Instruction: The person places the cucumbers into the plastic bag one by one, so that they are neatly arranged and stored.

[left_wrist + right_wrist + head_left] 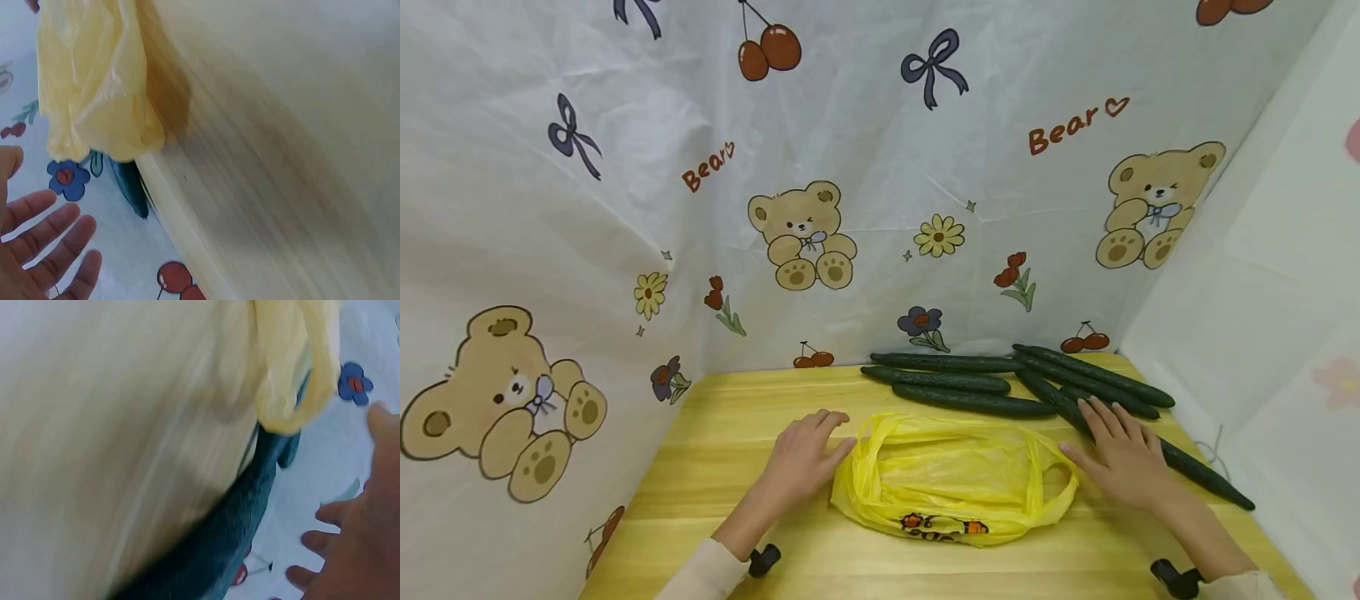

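Note:
A yellow plastic bag [992, 527] lies on the table with its mouth spread and its handles at either side. My left hand [805, 458] is just left of the bag, thumb near its left handle; in the left wrist view its fingers [57, 231] are spread and hold nothing. My right hand [1123, 462] is beside the right handle, in front of part of a long dark green cucumber [1206, 479]. The right wrist view shows loosely bent fingers around nothing, apart from the cucumber [219, 534]. Whether the right thumb touches the bag, I cannot tell.
Several more cucumbers [973, 401] lie behind the bag, along the back of the wooden table [700, 467]. Others [1093, 367] slant across the back right corner. A bear-printed white cloth [880, 150] stands behind and at the left; a pale sheet [1262, 275] borders the right.

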Action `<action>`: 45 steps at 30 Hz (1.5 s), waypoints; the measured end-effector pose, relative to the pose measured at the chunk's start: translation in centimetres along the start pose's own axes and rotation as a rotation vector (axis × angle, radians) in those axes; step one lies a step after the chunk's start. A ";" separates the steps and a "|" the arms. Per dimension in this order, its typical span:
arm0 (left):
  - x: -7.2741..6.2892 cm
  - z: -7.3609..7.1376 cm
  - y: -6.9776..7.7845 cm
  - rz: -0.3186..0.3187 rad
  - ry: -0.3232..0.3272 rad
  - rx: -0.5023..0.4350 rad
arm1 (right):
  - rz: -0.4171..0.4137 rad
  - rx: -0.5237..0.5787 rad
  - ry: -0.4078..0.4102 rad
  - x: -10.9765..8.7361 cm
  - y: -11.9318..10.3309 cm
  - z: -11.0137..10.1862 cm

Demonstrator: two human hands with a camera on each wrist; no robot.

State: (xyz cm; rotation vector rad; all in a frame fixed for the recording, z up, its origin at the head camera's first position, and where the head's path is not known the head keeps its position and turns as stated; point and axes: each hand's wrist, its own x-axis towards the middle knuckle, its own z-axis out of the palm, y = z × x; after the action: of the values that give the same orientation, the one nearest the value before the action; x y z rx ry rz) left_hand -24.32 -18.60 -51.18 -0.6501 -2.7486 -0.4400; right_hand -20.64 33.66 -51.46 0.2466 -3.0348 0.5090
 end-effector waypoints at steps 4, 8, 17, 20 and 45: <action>-0.1 0.3 1.2 0.007 -0.002 -0.043 | -0.004 -0.019 0.007 -0.1 2.2 -0.7; -0.3 0.5 1.8 -0.086 -0.098 -0.153 | -0.014 -0.012 0.028 -0.5 4.1 -1.1; -0.9 0.9 1.8 -0.114 -0.193 -0.390 | -0.002 0.079 0.022 -1.5 7.0 -0.5; -1.1 1.2 1.7 -0.088 -0.225 -0.409 | -0.010 0.089 0.012 -1.5 7.6 0.1; -1.0 1.3 2.0 -0.088 -0.146 -0.548 | 0.049 0.083 0.005 -1.0 8.5 1.1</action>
State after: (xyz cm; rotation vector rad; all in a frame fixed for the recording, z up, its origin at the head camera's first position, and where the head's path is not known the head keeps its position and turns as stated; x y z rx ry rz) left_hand -22.79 -16.81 -52.24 -0.7029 -2.8034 -1.2362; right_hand -21.08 41.41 -55.35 0.1750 -3.0254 0.6387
